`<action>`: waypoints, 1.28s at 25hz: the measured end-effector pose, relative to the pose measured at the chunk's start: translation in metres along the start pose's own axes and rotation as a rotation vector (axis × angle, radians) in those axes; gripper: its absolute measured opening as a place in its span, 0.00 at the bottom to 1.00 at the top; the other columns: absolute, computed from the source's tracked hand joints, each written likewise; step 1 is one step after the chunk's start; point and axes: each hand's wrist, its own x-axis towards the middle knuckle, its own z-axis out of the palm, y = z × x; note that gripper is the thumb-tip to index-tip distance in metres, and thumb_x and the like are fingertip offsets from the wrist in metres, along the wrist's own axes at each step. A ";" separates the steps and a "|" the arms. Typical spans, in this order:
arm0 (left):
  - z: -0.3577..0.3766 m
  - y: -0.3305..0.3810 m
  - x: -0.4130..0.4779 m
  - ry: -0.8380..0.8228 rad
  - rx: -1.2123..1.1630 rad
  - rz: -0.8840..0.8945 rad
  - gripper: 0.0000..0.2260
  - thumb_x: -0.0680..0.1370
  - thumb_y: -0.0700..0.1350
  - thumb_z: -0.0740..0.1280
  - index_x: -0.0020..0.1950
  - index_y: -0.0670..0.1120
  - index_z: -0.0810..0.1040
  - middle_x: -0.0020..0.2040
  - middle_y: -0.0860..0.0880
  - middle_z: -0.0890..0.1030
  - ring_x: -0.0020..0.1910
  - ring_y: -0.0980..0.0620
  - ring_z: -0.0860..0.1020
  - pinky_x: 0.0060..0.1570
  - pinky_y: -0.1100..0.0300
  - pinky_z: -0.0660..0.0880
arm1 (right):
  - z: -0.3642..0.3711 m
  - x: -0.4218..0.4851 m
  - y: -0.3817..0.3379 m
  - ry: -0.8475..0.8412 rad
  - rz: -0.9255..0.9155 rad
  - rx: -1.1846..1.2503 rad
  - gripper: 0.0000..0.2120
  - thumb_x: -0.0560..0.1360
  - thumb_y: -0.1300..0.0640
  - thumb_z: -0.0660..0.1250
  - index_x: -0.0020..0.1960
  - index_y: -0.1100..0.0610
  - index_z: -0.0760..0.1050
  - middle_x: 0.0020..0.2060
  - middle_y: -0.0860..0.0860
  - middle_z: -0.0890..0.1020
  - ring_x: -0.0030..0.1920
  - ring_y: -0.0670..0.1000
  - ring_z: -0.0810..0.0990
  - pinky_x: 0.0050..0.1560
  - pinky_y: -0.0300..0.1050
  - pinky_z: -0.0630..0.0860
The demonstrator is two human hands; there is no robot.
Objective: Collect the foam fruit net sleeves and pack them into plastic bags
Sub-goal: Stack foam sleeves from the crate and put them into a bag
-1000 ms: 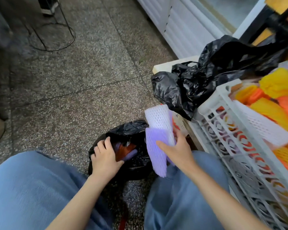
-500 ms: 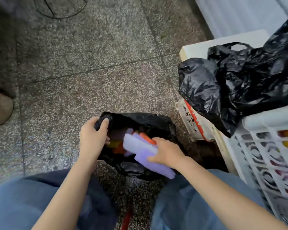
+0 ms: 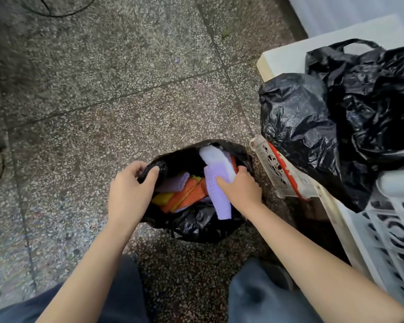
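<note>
Purple foam sleeve [image 3: 217, 192]: at the right side of the open mouth of the black bag [image 3: 196, 224] on the floor. Long axis runs away from the person, slightly tilted; far end inside the mouth, near end overhanging the bag's near-right rim. White sleeve [image 3: 214, 157] lies just beyond it, touching, pointing to the far rim.

Right hand [image 3: 240, 190]: fingers curled over both sleeves, thumb pressed on the purple one.
Left hand [image 3: 131, 192]: fingers and thumb curled round the bag's left rim, holding it.

Inside the bag: orange sleeves [image 3: 184, 197], a yellow sleeve [image 3: 161, 198], a second purple sleeve [image 3: 173, 184], all low at the centre-left; dark space shows above them toward the far-left rim.

Edges: speckled stone floor [image 3: 103, 89] lies on the bag's left and far sides. Right side tight: a low perforated crate [image 3: 275, 169] near the bag, bulging black bags [image 3: 313, 127] above it, white lattice basket [image 3: 397, 229] at far right. The person's knees flank the near side
</note>
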 end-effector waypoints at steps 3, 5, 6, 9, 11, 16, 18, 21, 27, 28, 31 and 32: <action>0.001 0.002 0.003 -0.040 0.001 0.007 0.11 0.77 0.48 0.66 0.36 0.47 0.74 0.28 0.51 0.75 0.31 0.46 0.75 0.37 0.54 0.71 | 0.006 0.012 -0.006 -0.024 0.258 0.401 0.33 0.76 0.42 0.63 0.67 0.67 0.61 0.63 0.63 0.73 0.62 0.62 0.73 0.55 0.50 0.70; 0.002 0.003 -0.001 -0.107 -0.083 -0.039 0.10 0.78 0.47 0.65 0.36 0.48 0.76 0.27 0.52 0.74 0.27 0.50 0.73 0.32 0.58 0.70 | 0.012 0.017 -0.017 0.046 0.424 0.711 0.34 0.77 0.44 0.62 0.68 0.68 0.58 0.64 0.63 0.71 0.62 0.62 0.73 0.55 0.48 0.70; 0.004 0.003 -0.005 -0.156 -0.201 -0.109 0.11 0.78 0.46 0.65 0.36 0.48 0.75 0.27 0.51 0.72 0.23 0.52 0.71 0.26 0.61 0.68 | 0.016 0.020 -0.021 0.104 0.441 0.809 0.34 0.77 0.44 0.62 0.69 0.68 0.56 0.65 0.63 0.71 0.63 0.62 0.72 0.55 0.48 0.69; 0.006 0.010 -0.019 -0.279 -0.677 -0.384 0.12 0.80 0.43 0.62 0.36 0.46 0.69 0.28 0.50 0.68 0.20 0.56 0.66 0.17 0.66 0.60 | 0.033 0.018 -0.029 0.230 0.277 0.613 0.27 0.76 0.47 0.65 0.65 0.63 0.61 0.63 0.60 0.71 0.60 0.61 0.74 0.51 0.50 0.71; 0.002 0.014 -0.023 -0.260 -0.861 -0.454 0.11 0.80 0.43 0.60 0.38 0.47 0.68 0.26 0.52 0.68 0.20 0.57 0.65 0.16 0.68 0.58 | 0.055 0.007 -0.026 0.337 0.006 -0.029 0.14 0.73 0.52 0.68 0.56 0.56 0.72 0.53 0.54 0.77 0.50 0.55 0.79 0.39 0.46 0.76; -0.008 0.009 -0.026 -0.091 -0.844 -0.352 0.12 0.81 0.41 0.60 0.37 0.46 0.68 0.27 0.50 0.69 0.19 0.58 0.66 0.17 0.67 0.61 | 0.050 -0.002 0.006 0.021 -0.145 -0.563 0.13 0.79 0.61 0.55 0.61 0.57 0.70 0.57 0.54 0.79 0.57 0.57 0.78 0.50 0.46 0.75; -0.006 -0.001 -0.033 -0.075 -0.629 -0.237 0.13 0.81 0.41 0.60 0.36 0.44 0.69 0.28 0.48 0.69 0.19 0.58 0.67 0.17 0.67 0.62 | 0.034 -0.018 0.015 -0.098 -0.187 -0.459 0.16 0.78 0.55 0.62 0.62 0.60 0.67 0.59 0.58 0.78 0.60 0.59 0.77 0.54 0.48 0.73; 0.001 -0.018 -0.044 -0.090 -0.424 -0.160 0.12 0.80 0.41 0.62 0.36 0.44 0.71 0.28 0.48 0.72 0.18 0.57 0.68 0.17 0.67 0.63 | 0.019 -0.039 0.015 0.146 -0.281 -0.360 0.24 0.78 0.47 0.60 0.67 0.62 0.62 0.58 0.57 0.77 0.57 0.58 0.78 0.49 0.49 0.73; 0.007 -0.033 -0.069 -0.129 -0.461 -0.200 0.12 0.81 0.42 0.61 0.37 0.42 0.70 0.29 0.49 0.71 0.18 0.57 0.68 0.18 0.66 0.64 | 0.068 -0.050 0.010 0.116 -0.346 -0.253 0.18 0.77 0.51 0.62 0.64 0.56 0.65 0.60 0.53 0.71 0.62 0.53 0.72 0.55 0.48 0.72; 0.005 -0.035 -0.072 -0.129 -0.486 -0.210 0.12 0.81 0.42 0.61 0.37 0.43 0.70 0.29 0.49 0.71 0.18 0.57 0.68 0.18 0.66 0.64 | 0.081 -0.055 0.014 0.001 -0.359 -0.259 0.20 0.78 0.52 0.62 0.66 0.57 0.64 0.63 0.54 0.70 0.64 0.54 0.70 0.58 0.48 0.70; 0.004 -0.043 -0.073 -0.126 -0.543 -0.229 0.12 0.81 0.42 0.60 0.38 0.43 0.69 0.31 0.48 0.71 0.18 0.58 0.68 0.17 0.67 0.64 | 0.092 -0.076 0.026 -0.334 -0.463 -0.296 0.25 0.79 0.56 0.61 0.72 0.61 0.59 0.68 0.58 0.68 0.68 0.57 0.67 0.66 0.49 0.64; 0.003 -0.046 -0.073 -0.134 -0.530 -0.227 0.10 0.81 0.42 0.60 0.39 0.42 0.70 0.32 0.48 0.71 0.18 0.58 0.69 0.17 0.67 0.64 | 0.086 -0.084 0.029 -0.355 -0.493 -0.313 0.25 0.79 0.57 0.61 0.73 0.61 0.58 0.68 0.58 0.68 0.68 0.58 0.68 0.66 0.49 0.64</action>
